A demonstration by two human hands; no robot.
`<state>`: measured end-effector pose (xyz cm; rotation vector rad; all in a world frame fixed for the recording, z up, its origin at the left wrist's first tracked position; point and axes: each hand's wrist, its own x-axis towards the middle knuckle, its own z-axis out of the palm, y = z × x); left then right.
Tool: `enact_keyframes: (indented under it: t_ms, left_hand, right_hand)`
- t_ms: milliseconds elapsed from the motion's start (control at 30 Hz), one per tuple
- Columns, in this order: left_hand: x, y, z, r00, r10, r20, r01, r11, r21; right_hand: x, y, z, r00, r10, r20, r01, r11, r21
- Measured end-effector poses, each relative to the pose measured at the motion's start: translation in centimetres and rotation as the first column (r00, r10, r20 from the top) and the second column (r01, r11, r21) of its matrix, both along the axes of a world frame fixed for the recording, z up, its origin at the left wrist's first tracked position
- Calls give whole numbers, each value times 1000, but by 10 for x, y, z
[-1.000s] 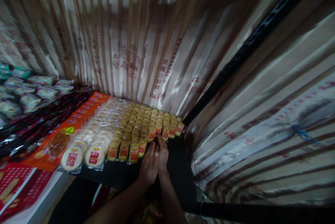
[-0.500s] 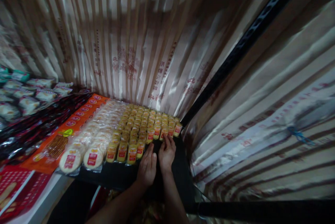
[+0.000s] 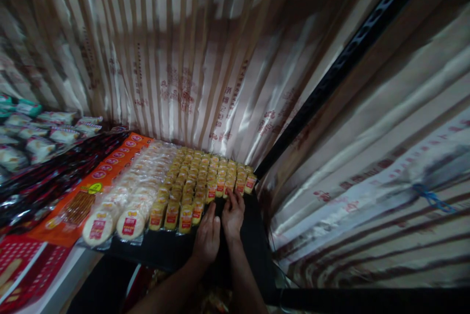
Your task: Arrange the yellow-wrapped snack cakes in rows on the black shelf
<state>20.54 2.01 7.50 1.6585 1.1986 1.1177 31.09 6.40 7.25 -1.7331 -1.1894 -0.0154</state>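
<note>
Rows of small yellow snack packets with red labels [image 3: 200, 179] cover the far part of a black shelf [image 3: 161, 248]. My left hand [image 3: 207, 235] lies flat on the shelf, fingertips against the nearest packets. Beside it, my right hand [image 3: 232, 213] has its fingers spread, touching the front packets of the right-hand rows. Neither hand grips anything. Left of the yellow rows lie round white cakes in clear wrap [image 3: 128, 206].
An orange snack bag [image 3: 88, 191], dark packets [image 3: 40, 182] and pale packets [image 3: 40, 140] lie further left. A red box [image 3: 18, 267] sits at the lower left. Striped satin curtains [image 3: 191, 59] hang behind and to the right, with a black bar [image 3: 330, 79] between them.
My hands, pressed together a second ago, have parted slightly; the right hand spread its fingers toward the right-hand packets. The view has shifted a little.
</note>
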Motion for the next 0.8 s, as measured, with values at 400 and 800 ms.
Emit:
enact_keyframes:
  t_ms: [400,800]
  left_hand:
    - [2,1,-6,999,9,52,-8,999,-33]
    - [2,0,-8,1000,22,15,-22,1000,-1]
  right_hand:
    - [-16,-14,14,906,375,-199,-374,926,41]
    - [-17,-13,18,825,469,-317,-482,875,40]
